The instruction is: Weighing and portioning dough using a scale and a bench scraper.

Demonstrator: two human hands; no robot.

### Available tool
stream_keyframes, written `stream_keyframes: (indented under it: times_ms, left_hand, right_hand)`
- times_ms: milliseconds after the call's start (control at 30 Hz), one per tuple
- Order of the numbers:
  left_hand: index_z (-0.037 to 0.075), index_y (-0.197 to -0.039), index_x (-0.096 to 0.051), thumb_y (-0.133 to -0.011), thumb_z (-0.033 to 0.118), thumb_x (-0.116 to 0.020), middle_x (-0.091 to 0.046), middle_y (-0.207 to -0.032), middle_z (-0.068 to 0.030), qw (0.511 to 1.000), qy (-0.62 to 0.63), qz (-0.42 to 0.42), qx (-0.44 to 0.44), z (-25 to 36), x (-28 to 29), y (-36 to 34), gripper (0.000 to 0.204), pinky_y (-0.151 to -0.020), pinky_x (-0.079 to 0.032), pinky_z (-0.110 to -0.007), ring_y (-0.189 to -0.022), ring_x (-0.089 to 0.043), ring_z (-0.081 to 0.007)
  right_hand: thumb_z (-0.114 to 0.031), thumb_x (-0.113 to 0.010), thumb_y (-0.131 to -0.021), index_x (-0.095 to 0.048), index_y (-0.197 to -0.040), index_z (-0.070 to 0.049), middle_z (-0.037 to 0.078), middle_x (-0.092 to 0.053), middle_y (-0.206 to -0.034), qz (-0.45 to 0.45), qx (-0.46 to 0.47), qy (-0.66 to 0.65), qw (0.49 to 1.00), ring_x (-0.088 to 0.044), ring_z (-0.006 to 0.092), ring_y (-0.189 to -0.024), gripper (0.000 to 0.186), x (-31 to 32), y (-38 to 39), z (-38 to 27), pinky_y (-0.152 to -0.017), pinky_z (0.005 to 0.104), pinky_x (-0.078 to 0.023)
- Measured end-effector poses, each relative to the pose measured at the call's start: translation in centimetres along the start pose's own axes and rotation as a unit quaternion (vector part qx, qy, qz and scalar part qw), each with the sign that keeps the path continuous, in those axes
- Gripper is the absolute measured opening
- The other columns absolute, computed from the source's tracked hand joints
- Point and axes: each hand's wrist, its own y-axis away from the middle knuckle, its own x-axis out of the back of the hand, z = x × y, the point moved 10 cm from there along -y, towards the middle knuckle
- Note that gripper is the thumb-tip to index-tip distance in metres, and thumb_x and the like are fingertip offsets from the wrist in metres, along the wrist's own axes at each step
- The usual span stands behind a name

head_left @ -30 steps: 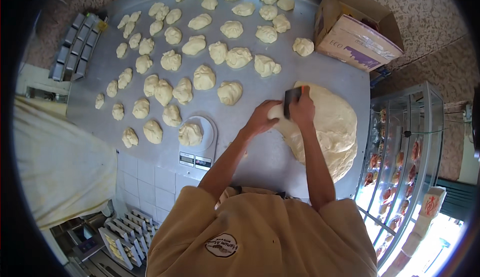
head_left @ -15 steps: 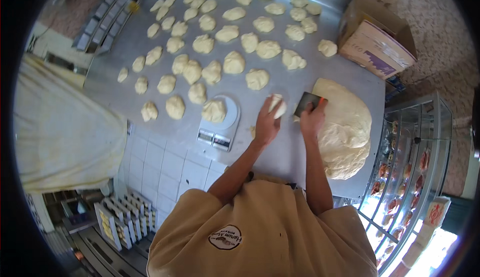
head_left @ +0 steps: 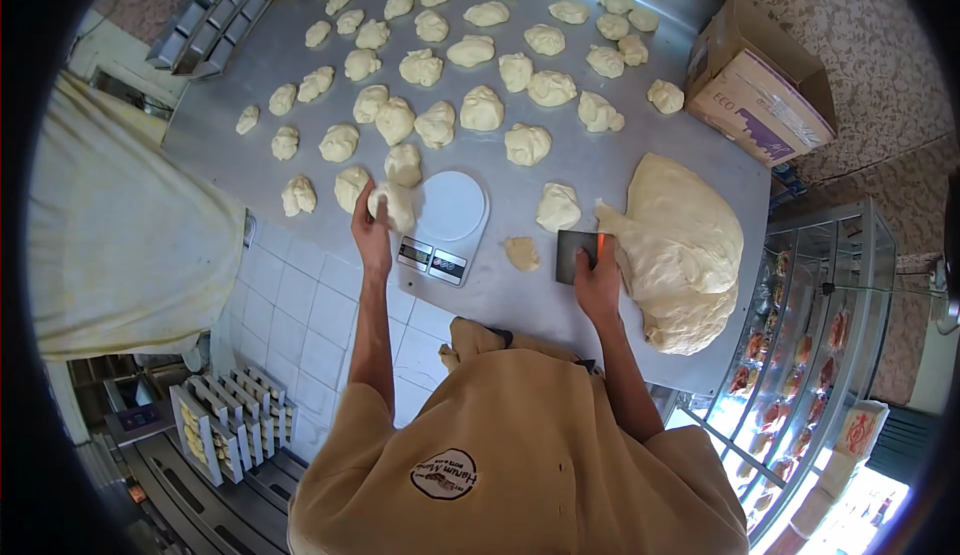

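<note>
My left hand (head_left: pixel 372 237) grips a piece of dough (head_left: pixel 399 212) just left of the kitchen scale (head_left: pixel 450 207), whose round white plate is bare. In my right hand (head_left: pixel 599 283) is a dough scraper (head_left: pixel 570 258), a dark blade with an orange edge near my fingers. Its blade lies close to the table, beside the large mass of dough (head_left: pixel 690 255). A loose lump of dough (head_left: pixel 557 206) rests just above the blade. Between scale and scraper lies a small flat scrap of dough (head_left: pixel 521 253).
Several dough lumps (head_left: pixel 482 109) cover the far part of the metal table (head_left: pixel 610 180). An open cardboard box (head_left: pixel 765 105) stands at the right rear, joined baking tins (head_left: pixel 215 20) at the far left. A glass display case (head_left: pixel 815 335) is at the right; a yellowish cloth (head_left: pixel 140 235) hangs at the left.
My left hand has moved left across the scale, taking the dough off its plate. My right hand brought the scraper left and nearer. The lump formerly at my left hand now lies alone.
</note>
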Motion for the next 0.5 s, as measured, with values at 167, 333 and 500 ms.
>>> stream_keyframes:
  times_ms: [167,333,500]
  left_hand:
    - [0.005,-0.116,-0.073,-0.088,0.012,-0.07,-0.074,-0.098,-0.0066,0.943,-0.221,-0.243,-0.047,-1.0,-9.6,11.2,0.029,-0.073,-0.051,-0.029,-0.081,-0.064,-0.0167]
    - [0.003,-0.111,-0.073,-0.078,0.015,-0.075,-0.074,-0.088,-0.0136,0.886,-0.347,-0.265,-0.154,-2.0,-13.6,15.9,0.035,-0.069,-0.05,-0.032,-0.071,-0.064,-0.026]
    - [0.002,-0.109,-0.073,-0.075,0.015,-0.074,-0.074,-0.089,-0.0149,0.906,-0.315,-0.269,-0.093,-1.7,-13.0,15.3,0.036,-0.071,-0.052,-0.036,-0.073,-0.065,-0.0326]
  right_hand:
    - [-0.013,-0.058,-0.094,-0.044,-0.115,-0.003,0.023,-0.066,-0.085,-0.067,0.041,0.034,0.996,-0.063,0.0452,-0.07,0.027,-3.5,1.9,-3.1,-0.061,0.0528,-0.048]
    - [-0.012,-0.058,-0.092,-0.043,-0.116,-0.004,0.023,-0.066,-0.085,-0.142,0.098,0.082,0.982,-0.064,0.0437,-0.069,0.03,-6.7,3.7,-6.5,-0.061,0.0519,-0.049]
    - [-0.012,-0.057,-0.092,-0.042,-0.117,-0.005,0.022,-0.066,-0.084,-0.152,0.081,0.104,0.98,-0.065,0.043,-0.07,0.03,-10.8,3.7,-5.2,-0.062,0.0519,-0.049]
